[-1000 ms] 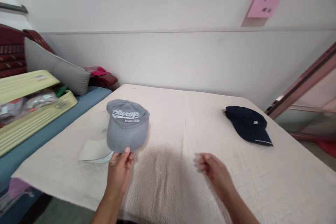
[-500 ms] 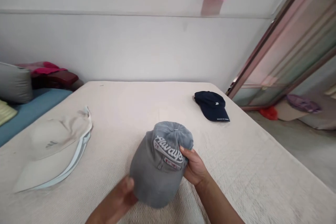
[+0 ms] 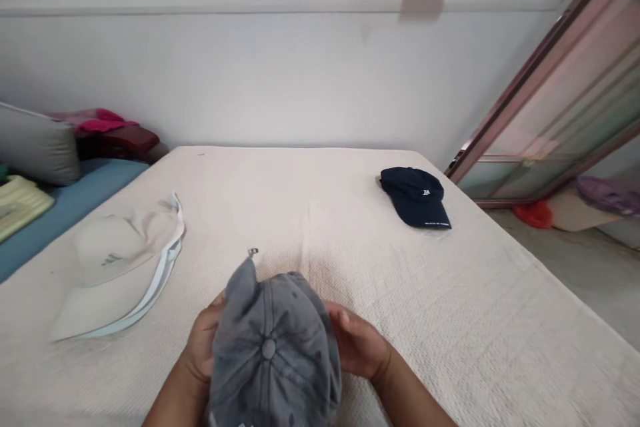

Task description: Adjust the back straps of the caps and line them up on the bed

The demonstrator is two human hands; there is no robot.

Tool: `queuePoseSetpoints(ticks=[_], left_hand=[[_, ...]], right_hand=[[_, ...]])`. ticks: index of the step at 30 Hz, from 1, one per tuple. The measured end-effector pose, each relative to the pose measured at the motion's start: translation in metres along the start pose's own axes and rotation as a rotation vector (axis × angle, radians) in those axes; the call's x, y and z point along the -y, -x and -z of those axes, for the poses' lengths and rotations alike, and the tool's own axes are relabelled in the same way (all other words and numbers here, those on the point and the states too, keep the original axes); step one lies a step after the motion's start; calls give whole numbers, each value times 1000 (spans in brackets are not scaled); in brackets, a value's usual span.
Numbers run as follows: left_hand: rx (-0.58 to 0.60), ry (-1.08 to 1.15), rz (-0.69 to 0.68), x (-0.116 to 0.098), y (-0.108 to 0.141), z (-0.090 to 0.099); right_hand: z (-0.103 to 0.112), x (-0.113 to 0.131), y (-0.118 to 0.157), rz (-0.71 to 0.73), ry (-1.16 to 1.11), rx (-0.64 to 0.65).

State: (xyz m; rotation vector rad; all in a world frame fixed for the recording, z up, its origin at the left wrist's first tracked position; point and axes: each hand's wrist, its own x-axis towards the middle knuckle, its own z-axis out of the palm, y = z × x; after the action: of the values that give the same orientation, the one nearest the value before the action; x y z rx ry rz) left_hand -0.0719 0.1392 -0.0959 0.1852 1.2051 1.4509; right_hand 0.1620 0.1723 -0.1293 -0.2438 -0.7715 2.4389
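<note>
Grey cap (image 3: pixel 280 320) sat between the two hands, crown toward the viewer, low and close to the body; could not tell whether its underside met the cloth. Left hand (image 3: pixel 203 340) gripped the cap's left side, fingers partly hidden behind the fabric; right hand (image 3: pixel 357 340) gripped the right side, thumb uppermost, fingertips lost behind the edge. Main risk, in my judgement: the soft crown caving or creasing if the palms pressed in unevenly. A lesser one: the metal clasp (image 3: pixel 253 252), standing free beyond the left fingers, might have snagged on the cloth's weave if the cap were dragged or turned. A loose right-hand hold could also have let that side sag. Looks: washed, mottled grey, seams meeting at a covered button (image 3: pixel 269 348), a fold running down the side nearest the right hand, one corner peaked beyond the left hand; scrap of white lettering at the near end, brim out of view. Farther out: pale cap (image 3: pixel 105 293) lay left of the left hand, well apart, navy cap (image 3: pixel 415 197) beyond the right hand, both on the cream cloth (image 3: pixel 280 207).
</note>
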Motion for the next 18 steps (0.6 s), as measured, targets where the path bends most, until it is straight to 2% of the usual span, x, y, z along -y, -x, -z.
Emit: queuePoseSetpoints(ticks=[4,6,8,13,16,18], left_hand=[[412,-90,273,10,11,-7],[494,-132,302,14,14,-12],[478,-198,264,15,12,-17],[296,-372,84,22,-5,-21],[233,-327,54,29,-13,-22],[244,-264,49,31,-13,-25]], right_hand=[[1,11,-11,83,11,-182],[0,16,-14,113,36,-279],[0,23,-13,167,42,-376],[3,40,-5,282,140,-496],[6,40,-9,289,288,-543],[6,35,-15,276,414,-564]])
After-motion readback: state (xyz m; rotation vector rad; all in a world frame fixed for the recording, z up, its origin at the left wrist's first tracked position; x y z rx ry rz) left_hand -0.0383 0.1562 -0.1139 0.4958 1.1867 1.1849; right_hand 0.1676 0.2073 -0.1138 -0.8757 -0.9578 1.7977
